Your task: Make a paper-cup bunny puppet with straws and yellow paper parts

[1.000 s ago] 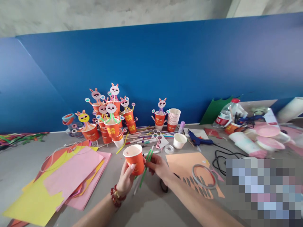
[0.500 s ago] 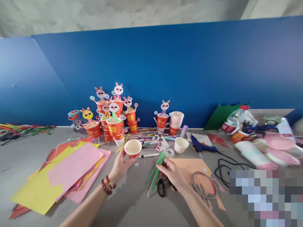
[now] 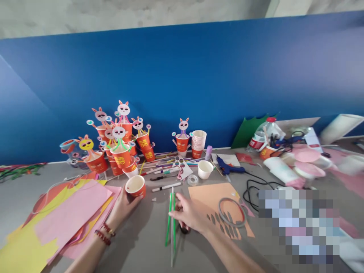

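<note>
My left hand [image 3: 123, 206] grips an orange paper cup [image 3: 135, 186] that stands upright on the grey table [image 3: 148, 242], just right of a pile of pink and yellow paper sheets [image 3: 68, 216]. My right hand [image 3: 189, 214] pinches a few green straws [image 3: 170, 222] that lie flat on the table, pointing toward me. Black scissors [image 3: 184, 228] lie partly hidden under that hand. An orange sheet with cut-outs [image 3: 210, 197] and a grey ring [image 3: 231, 212] on it are just to the right.
Several orange cups with paper bunny figures [image 3: 119, 144] stand against the blue wall, beside a stack of cups [image 3: 198, 143]. Markers [image 3: 166, 186], a tape roll [image 3: 192, 179], a white cup [image 3: 205, 169], a blue glue gun [image 3: 229, 168] with black cord, and a bottle [image 3: 263, 137] crowd the back.
My left hand lowered the orange cup to the table and moved it left. My right hand brought the green straws down until they lie flat on the table.
</note>
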Action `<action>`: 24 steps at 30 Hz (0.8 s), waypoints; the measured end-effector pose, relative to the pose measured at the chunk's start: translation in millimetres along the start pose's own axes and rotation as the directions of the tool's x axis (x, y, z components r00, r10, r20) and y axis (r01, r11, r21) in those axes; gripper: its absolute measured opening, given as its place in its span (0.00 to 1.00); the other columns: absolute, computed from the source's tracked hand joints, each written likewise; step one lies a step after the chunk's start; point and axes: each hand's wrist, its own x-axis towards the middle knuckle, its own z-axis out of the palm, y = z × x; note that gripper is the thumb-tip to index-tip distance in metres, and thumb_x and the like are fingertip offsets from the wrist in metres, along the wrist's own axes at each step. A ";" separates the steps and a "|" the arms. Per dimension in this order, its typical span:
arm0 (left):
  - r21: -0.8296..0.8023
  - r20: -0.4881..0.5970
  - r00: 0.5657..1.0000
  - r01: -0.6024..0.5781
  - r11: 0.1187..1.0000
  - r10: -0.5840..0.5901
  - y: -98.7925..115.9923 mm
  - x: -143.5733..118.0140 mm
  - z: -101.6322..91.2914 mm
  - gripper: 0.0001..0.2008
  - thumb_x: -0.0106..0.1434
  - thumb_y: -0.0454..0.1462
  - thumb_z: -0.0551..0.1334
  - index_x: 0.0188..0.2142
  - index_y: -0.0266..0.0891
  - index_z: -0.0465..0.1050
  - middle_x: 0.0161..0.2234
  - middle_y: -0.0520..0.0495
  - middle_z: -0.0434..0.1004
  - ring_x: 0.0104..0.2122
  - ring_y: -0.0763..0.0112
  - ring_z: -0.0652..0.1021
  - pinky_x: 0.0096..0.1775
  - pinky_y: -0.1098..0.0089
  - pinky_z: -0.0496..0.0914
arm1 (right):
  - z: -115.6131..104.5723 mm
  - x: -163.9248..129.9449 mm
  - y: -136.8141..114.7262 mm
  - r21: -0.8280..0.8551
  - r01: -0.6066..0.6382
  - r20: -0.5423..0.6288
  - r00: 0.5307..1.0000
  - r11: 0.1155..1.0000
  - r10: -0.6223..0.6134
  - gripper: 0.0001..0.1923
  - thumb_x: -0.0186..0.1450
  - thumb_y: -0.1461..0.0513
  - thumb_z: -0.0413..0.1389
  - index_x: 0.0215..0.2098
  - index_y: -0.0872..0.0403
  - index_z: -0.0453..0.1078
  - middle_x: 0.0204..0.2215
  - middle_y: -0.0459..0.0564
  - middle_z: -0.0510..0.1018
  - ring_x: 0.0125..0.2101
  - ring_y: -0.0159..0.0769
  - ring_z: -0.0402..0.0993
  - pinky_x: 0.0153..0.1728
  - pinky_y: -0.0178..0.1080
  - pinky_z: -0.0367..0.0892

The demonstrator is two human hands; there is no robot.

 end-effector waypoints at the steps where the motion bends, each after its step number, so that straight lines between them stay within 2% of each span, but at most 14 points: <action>1: 0.011 -0.001 1.000 -0.010 1.000 0.010 -3.3 -1.7 -1.8 0.38 0.52 0.47 0.69 0.59 0.39 0.59 0.53 0.37 0.73 0.54 0.48 0.74 0.55 0.49 0.67 | -0.3 0.9 1.2 0.001 0.003 -0.013 1.000 1.000 -0.003 0.28 0.59 0.57 0.62 0.55 0.51 0.59 0.28 0.40 0.73 0.13 0.23 0.64 0.09 0.25 0.56; 3: 0.048 -0.057 0.997 -0.049 0.998 0.052 -4.5 -10.3 -7.7 0.40 0.55 0.47 0.67 0.62 0.39 0.53 0.57 0.36 0.68 0.55 0.49 0.72 0.54 0.49 0.69 | -1.3 2.2 1.6 0.010 0.006 -0.023 1.000 1.000 -0.006 0.34 0.60 0.58 0.61 0.61 0.50 0.54 0.25 0.38 0.72 0.13 0.24 0.65 0.09 0.26 0.58; 6: 0.159 -0.209 0.953 -0.188 0.969 0.219 11.1 -35.6 -14.9 0.30 0.59 0.45 0.65 0.58 0.40 0.60 0.53 0.38 0.69 0.49 0.52 0.74 0.50 0.52 0.71 | -0.8 3.2 -0.9 0.048 0.014 -0.014 1.000 0.999 -0.014 0.38 0.60 0.59 0.62 0.64 0.50 0.51 0.23 0.36 0.70 0.13 0.26 0.66 0.10 0.27 0.61; 7: 0.194 -0.199 0.944 -0.225 0.955 0.263 20.4 -46.0 -14.2 0.27 0.61 0.44 0.64 0.57 0.41 0.62 0.52 0.38 0.70 0.48 0.54 0.75 0.50 0.52 0.71 | 0.4 3.5 -2.0 0.075 0.022 -0.008 1.000 0.997 -0.022 0.38 0.59 0.59 0.62 0.63 0.51 0.52 0.22 0.36 0.70 0.14 0.26 0.67 0.11 0.27 0.62; 8: 0.208 -0.125 0.947 -0.267 0.941 0.297 30.8 -56.3 -11.2 0.24 0.62 0.43 0.62 0.56 0.43 0.63 0.50 0.40 0.71 0.45 0.55 0.75 0.49 0.53 0.71 | 2.3 3.8 -2.9 0.111 0.031 0.002 0.999 0.993 -0.032 0.37 0.58 0.59 0.63 0.62 0.52 0.53 0.22 0.36 0.71 0.14 0.26 0.67 0.12 0.28 0.64; 10: 0.117 0.142 0.950 -0.294 0.949 0.277 52.2 -74.4 2.1 0.21 0.62 0.43 0.62 0.55 0.46 0.65 0.46 0.43 0.75 0.41 0.58 0.77 0.44 0.59 0.73 | 6.9 4.3 -3.8 0.191 0.045 0.031 0.998 0.981 -0.052 0.38 0.57 0.57 0.64 0.61 0.53 0.54 0.22 0.36 0.71 0.15 0.27 0.68 0.14 0.29 0.66; 12: -0.052 0.376 0.914 -0.144 0.988 0.153 69.6 -85.3 21.2 0.24 0.66 0.43 0.59 0.60 0.47 0.59 0.42 0.45 0.77 0.36 0.64 0.78 0.38 0.65 0.74 | 11.4 4.7 -3.2 0.265 0.050 0.045 0.997 0.963 -0.064 0.40 0.55 0.55 0.65 0.61 0.54 0.54 0.22 0.36 0.72 0.16 0.29 0.70 0.17 0.31 0.68; 14: -0.223 0.495 0.865 0.033 0.974 0.083 79.3 -87.4 38.9 0.22 0.68 0.44 0.55 0.60 0.46 0.56 0.32 0.50 0.76 0.28 0.68 0.76 0.31 0.70 0.71 | 13.8 5.0 -1.3 0.309 0.052 0.039 0.997 0.950 -0.068 0.42 0.55 0.53 0.66 0.61 0.54 0.52 0.23 0.37 0.74 0.18 0.31 0.73 0.20 0.33 0.71; 16: -0.317 0.523 0.852 0.156 0.935 0.036 80.4 -83.6 48.2 0.21 0.68 0.45 0.56 0.57 0.44 0.58 0.27 0.54 0.72 0.24 0.71 0.74 0.27 0.72 0.68 | 12.8 5.0 0.6 0.319 0.054 0.023 0.998 0.946 -0.065 0.42 0.55 0.52 0.65 0.61 0.53 0.52 0.26 0.40 0.76 0.21 0.33 0.75 0.23 0.35 0.73; 19: -0.309 0.487 0.873 0.191 0.932 -0.018 70.1 -77.2 41.7 0.19 0.67 0.46 0.57 0.54 0.42 0.62 0.23 0.56 0.68 0.22 0.72 0.72 0.26 0.73 0.65 | 6.2 4.7 0.3 0.235 0.053 -0.003 0.999 0.971 -0.054 0.38 0.57 0.51 0.64 0.60 0.52 0.55 0.32 0.45 0.78 0.23 0.33 0.75 0.20 0.33 0.69; 21: -0.195 0.459 0.888 0.135 0.972 -0.031 60.1 -76.6 26.9 0.17 0.67 0.45 0.55 0.52 0.42 0.63 0.23 0.56 0.68 0.23 0.71 0.73 0.27 0.73 0.65 | 0.2 3.8 -2.6 0.139 0.060 -0.008 0.998 0.988 -0.060 0.30 0.59 0.51 0.61 0.55 0.54 0.62 0.32 0.47 0.79 0.23 0.32 0.74 0.18 0.30 0.64; 24: 0.120 0.435 0.899 0.000 0.993 -0.053 47.6 -79.5 1.4 0.13 0.68 0.42 0.54 0.49 0.44 0.67 0.25 0.54 0.71 0.24 0.70 0.74 0.29 0.72 0.66 | -7.7 1.1 -8.2 0.029 0.097 -0.021 0.995 0.995 -0.096 0.17 0.63 0.53 0.57 0.45 0.55 0.69 0.29 0.47 0.79 0.24 0.31 0.73 0.19 0.29 0.63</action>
